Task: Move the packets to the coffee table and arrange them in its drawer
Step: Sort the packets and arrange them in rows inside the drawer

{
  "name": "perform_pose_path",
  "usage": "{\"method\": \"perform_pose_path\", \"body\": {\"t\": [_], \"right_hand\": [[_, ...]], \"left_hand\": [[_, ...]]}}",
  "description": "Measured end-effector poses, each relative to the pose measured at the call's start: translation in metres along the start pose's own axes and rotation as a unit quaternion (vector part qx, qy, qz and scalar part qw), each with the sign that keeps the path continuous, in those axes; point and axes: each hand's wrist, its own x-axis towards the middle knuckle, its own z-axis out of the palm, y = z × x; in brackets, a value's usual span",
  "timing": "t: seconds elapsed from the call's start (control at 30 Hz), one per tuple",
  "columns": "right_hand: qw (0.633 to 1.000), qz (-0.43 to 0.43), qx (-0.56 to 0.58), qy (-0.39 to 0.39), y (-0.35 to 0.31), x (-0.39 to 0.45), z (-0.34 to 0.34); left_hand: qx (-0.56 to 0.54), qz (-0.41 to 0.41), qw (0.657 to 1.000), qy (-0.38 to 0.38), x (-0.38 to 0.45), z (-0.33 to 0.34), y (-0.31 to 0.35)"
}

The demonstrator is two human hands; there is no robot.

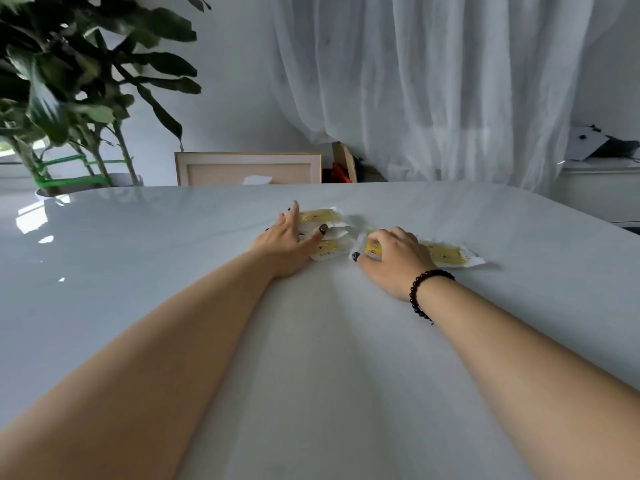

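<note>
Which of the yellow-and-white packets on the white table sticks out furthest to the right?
The yellow-and-white packet poking out beyond the right hand, the one with the black bead bracelet. The other packets lie bunched further left, by the left hand.

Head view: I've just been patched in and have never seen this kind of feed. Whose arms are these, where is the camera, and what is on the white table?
There is no machine here. A person wears a wide-angle camera on the head, looking forward and down, so both bare arms reach in from the bottom of the picture.

The left hand lies with straight fingers against a small pile of yellow-and-white packets. The right hand, with a dark bead bracelet on its wrist, curls its fingers over a second group of packets. Both groups lie on the glossy white table, nothing lifted yet.

Behind the table stand a leafy plant, a pale wooden panel and a sheer white curtain. No coffee table or drawer is in view.
</note>
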Motion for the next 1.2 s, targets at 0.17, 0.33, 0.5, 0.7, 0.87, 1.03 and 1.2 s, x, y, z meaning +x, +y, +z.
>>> {"method": "perform_pose_path", "body": {"t": [0.17, 0.33, 0.5, 0.7, 0.87, 1.03, 1.2], "right_hand": [[1.0, 0.004, -0.002, 0.005, -0.001, 0.001, 0.006], [0.999, -0.025, 0.015, 0.015, -0.006, -0.002, 0.01], [0.989, -0.11, 0.053, 0.077, -0.015, -0.012, 0.009], [0.979, -0.156, 0.09, 0.098, -0.039, 0.007, 0.005], [0.943, -0.215, 0.188, 0.172, -0.045, 0.014, 0.015], [0.924, -0.235, 0.251, 0.165, -0.042, 0.016, 0.019], [0.954, -0.177, 0.223, 0.097, -0.055, 0.017, 0.023]], "left_hand": [[0.052, -0.02, 0.998, 0.029, -0.001, 0.002, -0.003], [0.055, 0.0, 0.995, 0.081, -0.027, -0.001, -0.009], [0.048, 0.024, 0.992, 0.112, -0.067, -0.002, -0.014], [0.012, 0.027, 0.987, 0.157, -0.086, -0.019, -0.014], [-0.121, -0.085, 0.967, 0.206, -0.079, -0.036, -0.012], [-0.556, -0.22, 0.802, 0.022, -0.073, -0.052, -0.016], [-0.597, -0.218, 0.768, 0.073, -0.076, -0.041, -0.02]]}}
